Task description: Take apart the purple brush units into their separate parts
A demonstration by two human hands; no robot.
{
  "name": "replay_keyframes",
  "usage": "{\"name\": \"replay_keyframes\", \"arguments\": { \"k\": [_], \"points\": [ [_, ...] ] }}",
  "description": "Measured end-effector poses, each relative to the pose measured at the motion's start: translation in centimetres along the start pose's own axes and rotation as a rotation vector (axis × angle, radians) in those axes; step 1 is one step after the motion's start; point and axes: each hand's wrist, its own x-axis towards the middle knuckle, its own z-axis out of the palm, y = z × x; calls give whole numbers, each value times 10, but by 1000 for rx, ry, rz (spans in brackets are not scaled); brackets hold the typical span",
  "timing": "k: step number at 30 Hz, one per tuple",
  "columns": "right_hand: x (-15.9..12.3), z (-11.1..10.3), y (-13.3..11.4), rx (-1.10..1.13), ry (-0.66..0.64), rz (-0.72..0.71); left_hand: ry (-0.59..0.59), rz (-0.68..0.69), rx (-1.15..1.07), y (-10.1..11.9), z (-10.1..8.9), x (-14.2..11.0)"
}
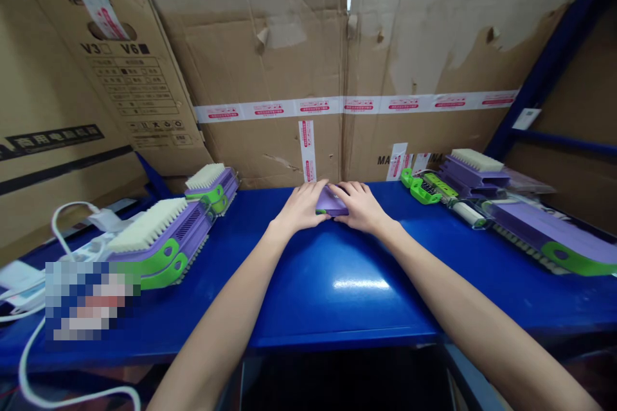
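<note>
Between both hands, near the back of the blue table, is a purple brush (331, 200) with a bit of green at its lower left. My left hand (303, 205) is closed around its left end, thumb along the near side. On the right end sits my right hand (359, 205), its fingers over the top and its thumb at the near edge. Much of the brush is hidden by the fingers, and its bristles do not show.
Stacked purple-and-green brushes (159, 231) stand at the left, with another stack (212, 186) behind. White cables (29, 359) and a charger (108, 219) lie far left. To the right are brushes (554, 231), green parts (424, 189) and a white cylinder (467, 213). Cardboard (270, 58) walls the back.
</note>
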Motion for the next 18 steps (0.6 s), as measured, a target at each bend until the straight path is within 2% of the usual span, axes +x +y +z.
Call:
{"name": "replay_keyframes", "arguments": {
  "k": [7, 13, 16, 18],
  "points": [
    [1, -5, -3, -102, 65, -72, -33, -13, -48, -7, -6, 0],
    [-1, -2, -2, -105, 61, -57, -20, -42, 77, 0, -8, 3],
    [-2, -3, 2, -113, 61, -9, -6, -88, 147, 0, -8, 3],
    [-3, -4, 5, -107, 96, 74, 64, -172, 143, -6, -11, 1]
  ]
}}
